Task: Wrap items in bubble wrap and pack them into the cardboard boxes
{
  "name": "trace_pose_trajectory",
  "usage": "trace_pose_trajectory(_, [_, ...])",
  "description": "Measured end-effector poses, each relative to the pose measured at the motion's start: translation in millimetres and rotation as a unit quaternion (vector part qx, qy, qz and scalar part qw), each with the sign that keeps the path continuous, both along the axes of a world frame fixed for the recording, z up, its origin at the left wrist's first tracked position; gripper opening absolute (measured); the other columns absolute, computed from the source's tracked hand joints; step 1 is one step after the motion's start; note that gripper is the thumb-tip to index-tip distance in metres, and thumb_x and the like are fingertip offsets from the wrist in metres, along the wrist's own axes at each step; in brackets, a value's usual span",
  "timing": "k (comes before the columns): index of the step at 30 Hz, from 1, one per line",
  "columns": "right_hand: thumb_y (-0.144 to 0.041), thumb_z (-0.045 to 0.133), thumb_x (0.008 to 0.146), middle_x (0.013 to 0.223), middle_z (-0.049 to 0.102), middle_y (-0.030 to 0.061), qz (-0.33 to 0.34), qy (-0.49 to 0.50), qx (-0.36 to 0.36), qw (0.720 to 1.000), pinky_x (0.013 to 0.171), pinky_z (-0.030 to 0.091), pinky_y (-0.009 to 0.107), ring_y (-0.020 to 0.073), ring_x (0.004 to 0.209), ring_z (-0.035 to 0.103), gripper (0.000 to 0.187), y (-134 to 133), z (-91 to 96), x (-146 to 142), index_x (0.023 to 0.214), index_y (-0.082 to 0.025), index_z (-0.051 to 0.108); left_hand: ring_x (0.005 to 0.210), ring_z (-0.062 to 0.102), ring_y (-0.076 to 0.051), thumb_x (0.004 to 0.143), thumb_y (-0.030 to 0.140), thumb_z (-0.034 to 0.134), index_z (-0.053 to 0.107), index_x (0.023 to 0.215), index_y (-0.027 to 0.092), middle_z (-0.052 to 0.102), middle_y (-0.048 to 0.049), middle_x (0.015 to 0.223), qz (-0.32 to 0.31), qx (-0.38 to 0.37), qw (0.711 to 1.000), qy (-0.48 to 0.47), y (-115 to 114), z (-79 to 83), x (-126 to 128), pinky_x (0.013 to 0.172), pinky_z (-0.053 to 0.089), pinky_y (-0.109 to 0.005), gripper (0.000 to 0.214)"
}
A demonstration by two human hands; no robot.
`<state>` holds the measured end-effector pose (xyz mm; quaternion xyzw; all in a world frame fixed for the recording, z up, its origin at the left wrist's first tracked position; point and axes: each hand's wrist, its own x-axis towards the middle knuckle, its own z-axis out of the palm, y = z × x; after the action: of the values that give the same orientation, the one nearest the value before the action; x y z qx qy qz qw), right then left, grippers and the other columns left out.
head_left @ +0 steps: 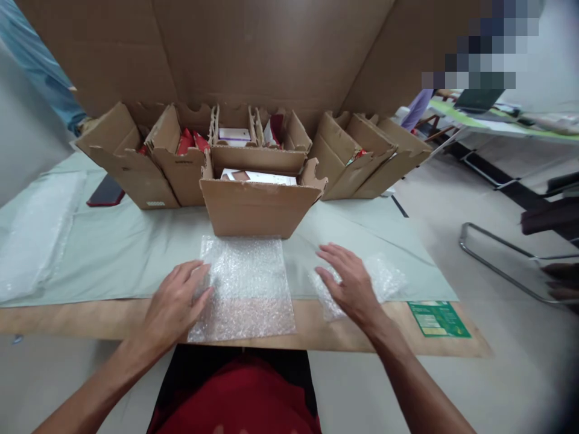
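Head view: bubble wrap sheet (246, 289) lengthwise toward box (253, 208), left hand (174, 304) and right hand (350, 283) flat, open, empty.

Wooden table (67, 319) under pale sheet (136, 253), with cardboard boxes (253, 208), bubble wrap (246, 283), green card (438, 318).

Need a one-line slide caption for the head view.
Left hand resting on a bubble-wrap sheet, right hand on a second piece, an open cardboard box just behind the sheet.

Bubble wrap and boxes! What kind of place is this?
Probably a packing workplace: open boxes hold goods, and a bubble wrap sheet lies on the table, the left hand touching it, the right hand by another piece.
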<state>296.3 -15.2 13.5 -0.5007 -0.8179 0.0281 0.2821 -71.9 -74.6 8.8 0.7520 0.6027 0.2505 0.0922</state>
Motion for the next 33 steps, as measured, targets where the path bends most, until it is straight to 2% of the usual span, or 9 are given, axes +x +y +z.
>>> trace_pose_trajectory(3, [-0.032,0.058,0.099,0.153,0.055,0.0159,0.117,-0.053,-0.072,0.989,0.110,0.047,0.057,0.0336,0.142,0.050,0.046,-8,-0.3,-61,0.143,-0.019,0.058,0.148,0.039,-0.037,0.096,0.040,0.053,0.057,0.142,0.017,0.047,-0.0199,0.158,-0.075,0.003,0.996,0.053,12,-14.7,20,0.120,0.031,-0.055,0.052])
trace_pose_trajectory(6, [-0.041,0.062,0.097,0.160,0.045,0.0196,0.161,-0.120,-0.125,0.972,0.113,0.043,0.058,0.0366,0.148,0.041,0.060,-11,-11.7,-94,0.150,-0.015,0.050,0.154,0.028,-0.040,0.096,0.046,0.055,0.047,0.151,0.018,0.036,-0.0199,0.165,-0.120,-0.051,0.986,0.106,18,-25.8,24,0.123,0.017,-0.063,0.062])
trace_pose_trajectory(11, [-0.042,0.060,0.099,0.162,0.043,0.0180,0.110,-0.165,-0.132,0.971,0.119,0.035,0.057,0.0365,0.150,0.038,0.059,-20,-24.8,-75,0.151,-0.016,0.049,0.157,0.019,-0.040,0.098,0.054,0.052,0.041,0.156,0.021,0.028,-0.0190,0.168,-0.136,-0.084,0.978,0.136,15,-29.9,9,0.123,0.012,-0.066,0.067])
trace_pose_trajectory(16, [-0.040,0.052,0.102,0.160,0.045,0.0189,0.054,-0.185,-0.107,0.975,0.115,0.039,0.053,0.0354,0.148,0.041,0.053,-32,-17.3,-79,0.149,-0.015,0.050,0.157,0.018,-0.042,0.099,0.060,0.048,0.040,0.156,0.021,0.028,-0.0176,0.169,-0.159,-0.083,0.969,0.167,19,-29.8,5,0.122,0.013,-0.069,0.070])
trace_pose_trajectory(21, [-0.042,0.049,0.104,0.157,0.049,0.0176,0.092,-0.182,-0.081,0.976,0.114,0.040,0.051,0.0331,0.144,0.045,0.048,-29,-12.9,-94,0.144,-0.016,0.054,0.156,0.021,-0.042,0.099,0.062,0.046,0.041,0.156,0.022,0.029,-0.0163,0.169,-0.176,-0.075,0.966,0.176,22,-28.1,0,0.121,0.018,-0.070,0.070])
trace_pose_trajectory(24, [-0.038,0.045,0.105,0.153,0.053,0.0170,0.029,-0.163,-0.050,0.985,0.111,0.042,0.052,0.0335,0.142,0.047,0.042,-31,-18.2,-65,0.138,-0.017,0.060,0.157,0.021,-0.039,0.100,0.063,0.043,0.039,0.157,0.024,0.029,-0.0152,0.169,-0.179,-0.069,0.965,0.177,20,-27.9,-4,0.123,0.018,-0.067,0.069])
trace_pose_trajectory(27, [-0.035,0.044,0.104,0.148,0.058,0.0192,-0.048,-0.155,-0.020,0.987,0.104,0.047,0.051,0.0345,0.135,0.054,0.040,-42,-28.8,-13,0.135,-0.015,0.062,0.158,0.020,-0.038,0.100,0.064,0.042,0.038,0.157,0.024,0.029,-0.0147,0.169,-0.181,-0.067,0.966,0.172,19,-28.9,-7,0.124,0.017,-0.066,0.070])
trace_pose_trajectory(30, [-0.032,0.045,0.104,0.143,0.062,0.0190,-0.027,-0.159,-0.007,0.987,0.102,0.049,0.049,0.0328,0.131,0.059,0.039,-58,-35.3,44,0.134,-0.015,0.063,0.157,0.020,-0.038,0.099,0.065,0.042,0.039,0.156,0.024,0.029,-0.0142,0.169,-0.184,-0.072,0.967,0.164,20,-28.4,-8,0.123,0.017,-0.067,0.070])
trace_pose_trajectory(33, [-0.027,0.045,0.103,0.141,0.065,0.0148,0.018,-0.164,0.001,0.986,0.105,0.049,0.049,0.0306,0.134,0.058,0.036,-74,-28.1,90,0.133,-0.018,0.063,0.157,0.022,-0.039,0.098,0.066,0.045,0.040,0.156,0.025,0.030,-0.0137,0.169,-0.186,-0.082,0.967,0.157,21,-25.3,-10,0.123,0.019,-0.066,0.071])
